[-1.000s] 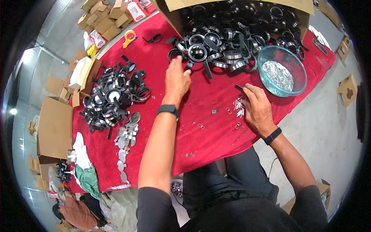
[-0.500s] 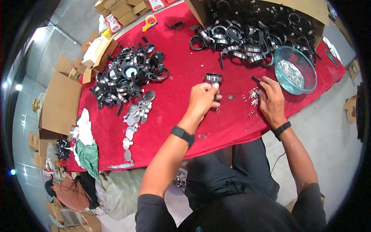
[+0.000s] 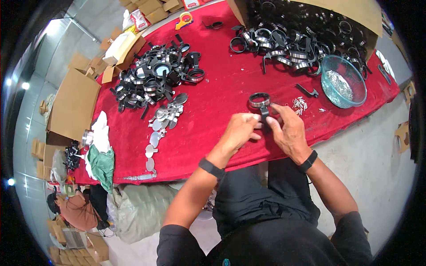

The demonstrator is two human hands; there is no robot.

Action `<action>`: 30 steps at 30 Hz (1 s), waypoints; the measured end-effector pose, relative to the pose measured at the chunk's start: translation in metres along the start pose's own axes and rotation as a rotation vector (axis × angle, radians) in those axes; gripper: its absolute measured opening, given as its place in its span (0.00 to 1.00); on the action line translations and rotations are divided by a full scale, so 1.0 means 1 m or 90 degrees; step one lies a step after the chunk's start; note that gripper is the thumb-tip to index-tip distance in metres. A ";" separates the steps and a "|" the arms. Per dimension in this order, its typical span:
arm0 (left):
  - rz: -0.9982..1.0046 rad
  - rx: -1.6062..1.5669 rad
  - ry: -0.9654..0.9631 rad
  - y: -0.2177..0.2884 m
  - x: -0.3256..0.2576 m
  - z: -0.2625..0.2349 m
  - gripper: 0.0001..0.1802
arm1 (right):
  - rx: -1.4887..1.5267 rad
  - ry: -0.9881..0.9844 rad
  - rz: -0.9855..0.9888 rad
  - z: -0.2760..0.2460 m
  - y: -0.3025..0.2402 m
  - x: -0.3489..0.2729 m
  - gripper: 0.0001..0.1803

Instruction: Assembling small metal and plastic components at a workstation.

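My left hand (image 3: 239,131) and my right hand (image 3: 287,128) meet over the near edge of the red table (image 3: 213,111). Together they hold a black magnifier frame (image 3: 260,101), its round ring pointing away from me and its short handle pinched between my fingers. A few small silver pieces (image 3: 300,104) lie on the cloth just right of the ring. A black handle part (image 3: 308,91) lies beyond them. A glass bowl (image 3: 342,81) with shiny bits stands at the right.
A pile of black frames (image 3: 155,77) lies at the left. Another pile (image 3: 288,44) spills from a cardboard box (image 3: 341,13) at the back. Round lenses (image 3: 162,119) run in a strip toward the near edge. Cardboard boxes (image 3: 73,104) and a green cloth (image 3: 102,162) sit left.
My left hand reached to the far pile, picked up a frame and drew it back. Both hands now hold it near the table's front edge.
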State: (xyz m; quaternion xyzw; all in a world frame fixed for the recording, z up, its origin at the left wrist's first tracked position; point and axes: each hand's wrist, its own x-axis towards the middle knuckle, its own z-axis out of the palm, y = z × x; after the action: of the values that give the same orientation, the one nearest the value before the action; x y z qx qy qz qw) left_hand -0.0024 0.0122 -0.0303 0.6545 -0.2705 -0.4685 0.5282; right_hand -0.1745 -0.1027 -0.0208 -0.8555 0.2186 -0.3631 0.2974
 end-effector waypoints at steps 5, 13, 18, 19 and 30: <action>0.051 0.122 0.137 0.024 -0.037 -0.066 0.22 | -0.055 -0.034 -0.032 0.021 0.003 -0.005 0.33; 0.012 0.810 0.606 0.039 -0.107 -0.250 0.21 | 0.012 -0.073 0.054 0.038 -0.001 0.000 0.33; -0.040 0.810 0.549 -0.004 -0.129 -0.307 0.36 | 0.012 -0.064 0.041 0.042 -0.005 -0.003 0.33; -0.001 0.811 0.538 -0.011 -0.129 -0.313 0.37 | 0.016 -0.065 0.040 0.043 -0.006 -0.003 0.33; -0.119 0.716 0.432 0.019 -0.002 -0.234 0.41 | -0.023 -0.027 0.020 0.048 0.003 -0.012 0.31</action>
State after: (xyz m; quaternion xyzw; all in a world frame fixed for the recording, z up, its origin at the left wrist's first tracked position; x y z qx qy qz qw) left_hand 0.2101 0.1112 -0.0107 0.9623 -0.2346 -0.0677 0.1195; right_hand -0.1468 -0.0808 -0.0558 -0.8647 0.2323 -0.3364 0.2919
